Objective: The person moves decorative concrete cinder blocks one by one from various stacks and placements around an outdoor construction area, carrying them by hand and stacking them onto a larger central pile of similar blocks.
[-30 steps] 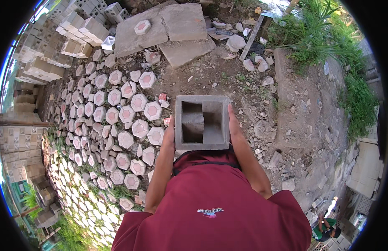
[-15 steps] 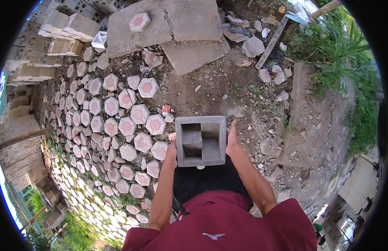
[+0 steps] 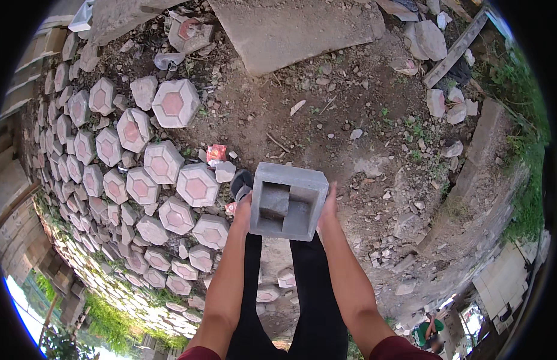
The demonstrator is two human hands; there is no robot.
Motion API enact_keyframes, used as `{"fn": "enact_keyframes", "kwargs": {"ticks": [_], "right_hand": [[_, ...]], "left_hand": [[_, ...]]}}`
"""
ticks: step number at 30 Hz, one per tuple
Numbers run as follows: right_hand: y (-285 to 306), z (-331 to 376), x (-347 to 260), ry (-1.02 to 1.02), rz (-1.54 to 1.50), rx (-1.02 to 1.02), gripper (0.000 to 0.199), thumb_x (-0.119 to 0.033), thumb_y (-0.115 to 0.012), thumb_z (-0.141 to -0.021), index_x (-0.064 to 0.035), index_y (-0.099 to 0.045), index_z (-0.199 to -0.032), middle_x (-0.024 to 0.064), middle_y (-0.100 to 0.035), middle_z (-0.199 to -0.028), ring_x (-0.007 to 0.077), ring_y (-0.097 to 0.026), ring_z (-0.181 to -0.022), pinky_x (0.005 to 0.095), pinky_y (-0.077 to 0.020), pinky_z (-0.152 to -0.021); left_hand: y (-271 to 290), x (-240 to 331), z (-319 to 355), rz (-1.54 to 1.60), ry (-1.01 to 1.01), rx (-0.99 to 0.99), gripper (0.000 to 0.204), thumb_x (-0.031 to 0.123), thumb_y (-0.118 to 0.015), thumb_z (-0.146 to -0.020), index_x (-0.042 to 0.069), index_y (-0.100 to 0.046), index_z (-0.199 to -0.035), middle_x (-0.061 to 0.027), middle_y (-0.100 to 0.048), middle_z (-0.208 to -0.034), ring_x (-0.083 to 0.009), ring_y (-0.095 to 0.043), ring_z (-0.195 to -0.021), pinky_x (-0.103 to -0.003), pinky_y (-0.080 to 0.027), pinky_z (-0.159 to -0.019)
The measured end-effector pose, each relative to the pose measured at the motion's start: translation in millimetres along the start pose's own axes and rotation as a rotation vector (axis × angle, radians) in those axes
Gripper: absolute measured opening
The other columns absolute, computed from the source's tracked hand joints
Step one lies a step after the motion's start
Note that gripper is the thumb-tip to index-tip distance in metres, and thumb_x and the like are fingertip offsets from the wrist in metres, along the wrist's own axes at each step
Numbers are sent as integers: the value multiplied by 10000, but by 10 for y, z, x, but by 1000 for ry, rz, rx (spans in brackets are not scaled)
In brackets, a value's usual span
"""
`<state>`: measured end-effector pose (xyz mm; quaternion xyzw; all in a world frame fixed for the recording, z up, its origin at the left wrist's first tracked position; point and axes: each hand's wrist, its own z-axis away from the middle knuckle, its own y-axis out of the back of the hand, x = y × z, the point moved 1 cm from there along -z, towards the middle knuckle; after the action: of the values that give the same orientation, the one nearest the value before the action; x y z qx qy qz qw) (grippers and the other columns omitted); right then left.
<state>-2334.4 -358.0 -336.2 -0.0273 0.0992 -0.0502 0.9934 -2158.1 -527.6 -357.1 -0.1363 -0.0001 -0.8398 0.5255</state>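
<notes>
Head view: the left hand (image 3: 243, 211) and right hand (image 3: 328, 207), fingers mostly hidden, grip a square, hollow grey concrete block (image 3: 279, 202) at the dial's centre, holding its 9 and 3 o'clock sides. Hexagonal, pink-centred paving stones (image 3: 198, 185) spread toward 9 o'clock; a flat, gritty slab (image 3: 308, 33) lies at 12 on crumbly brown soil (image 3: 350, 150).

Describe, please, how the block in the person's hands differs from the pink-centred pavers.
The block is boxy with open cavities; the pavers are flat hexagons. The block is plain grey; the pavers have pink centres and paler borders. The block is between the left hand and right hand; the pavers lie on the ground. Both look like concrete.
</notes>
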Motion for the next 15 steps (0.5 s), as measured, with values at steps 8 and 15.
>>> {"fn": "enact_keyframes", "kwargs": {"ticks": [8,15], "right_hand": [[-308,-1834,-177,126,-12,-121,708,-625,-317,-894,-77,-436,-1326,117,-480,-1319,284,-444,-1212,434,-323,-1032],[-792,-2261,-537,211,15,-117,639,-529,-318,-920,-37,-450,-1306,128,-499,-1298,277,-465,-1192,404,-329,-1023]], "left_hand": [[-175,395,-1809,-222,-112,-8,484,346,-387,-959,-14,-522,-1251,-107,-573,-1201,-211,-517,-1107,-314,-340,-980],[-430,908,-2218,-217,-130,-3,484,357,-376,-953,-19,-565,-1192,-134,-568,-1210,-223,-507,-1117,-330,-349,-968]]}}
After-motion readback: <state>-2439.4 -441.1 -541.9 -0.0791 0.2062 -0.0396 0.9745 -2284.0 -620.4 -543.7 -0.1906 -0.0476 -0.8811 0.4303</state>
